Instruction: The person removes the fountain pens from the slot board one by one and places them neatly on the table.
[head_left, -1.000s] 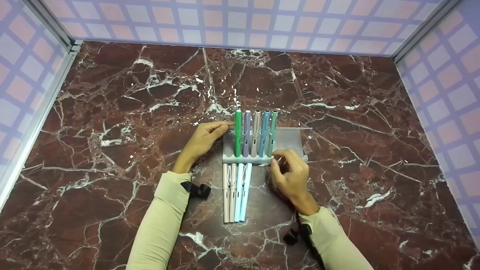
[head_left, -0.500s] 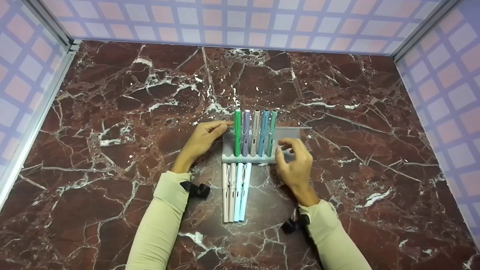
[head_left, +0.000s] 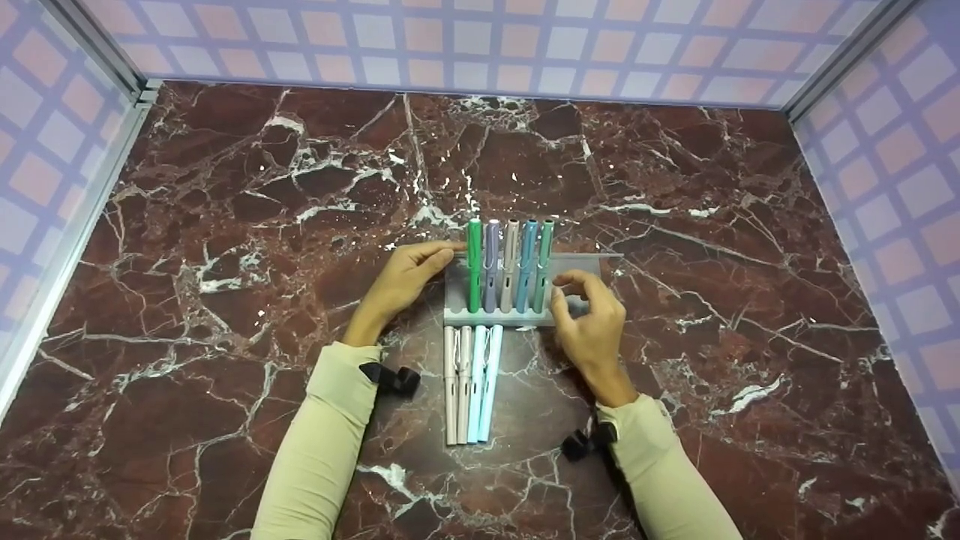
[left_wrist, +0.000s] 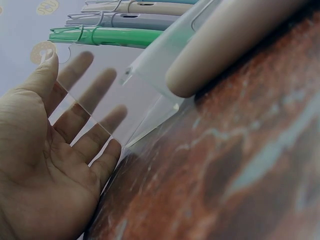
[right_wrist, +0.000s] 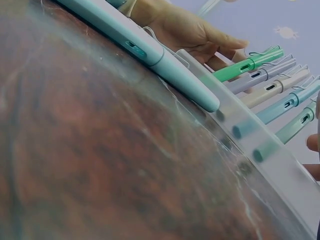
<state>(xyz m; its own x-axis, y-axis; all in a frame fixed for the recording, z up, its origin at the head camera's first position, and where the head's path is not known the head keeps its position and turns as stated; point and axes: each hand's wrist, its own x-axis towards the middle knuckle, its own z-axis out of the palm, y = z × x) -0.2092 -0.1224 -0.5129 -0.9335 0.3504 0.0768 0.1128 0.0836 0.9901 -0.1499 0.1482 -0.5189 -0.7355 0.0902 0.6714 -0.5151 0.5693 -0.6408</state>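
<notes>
My left hand [head_left: 411, 279] holds the left edge of a clear pen stand [head_left: 577, 268]. In the left wrist view its fingers [left_wrist: 95, 90] lie behind the transparent panel, the thumb at the panel's edge. Several capped pens stand in a row in it: bright green [head_left: 475, 266], purple-grey [head_left: 491, 266], beige [head_left: 510, 266], blue [head_left: 528, 266] and dark green [head_left: 544, 266]. Just right of the dark green pen is my right hand [head_left: 592, 322], thumb and forefinger bent with a gap between them, holding nothing visible. Only its fingertips [right_wrist: 314, 143] show in the right wrist view.
In front of the stand two beige-grey pens [head_left: 458, 390] and two light blue pens [head_left: 486, 390] lie side by side on the marble-patterned table [head_left: 247, 420]. Checked walls [head_left: 480, 49] border the table at the back and both sides.
My right hand has moved up and slightly right, away from the dark green pen's lower end and the stand's front ledge. The left hand and the pens have stayed in place.
</notes>
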